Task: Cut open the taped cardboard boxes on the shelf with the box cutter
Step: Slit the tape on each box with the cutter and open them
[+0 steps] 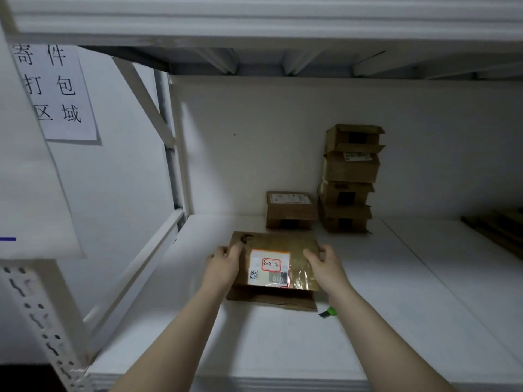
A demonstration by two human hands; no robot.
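A flat brown cardboard box (276, 241) with a white label marked 3-3-3 and shiny tape lies on the white shelf (396, 306). My left hand (225, 263) grips its left edge, and my right hand (325, 263) grips its right edge. A loose flap of the box sticks out toward me at the front. The box cutter (328, 312), green and black, lies on the shelf just right of that flap, partly hidden behind my right forearm.
A small brown box (290, 210) stands behind against the back wall. To its right rises a stack of several boxes (349, 179). Dark flat items (498, 230) lie at the far right. A paper sign (55, 91) hangs on the left upright.
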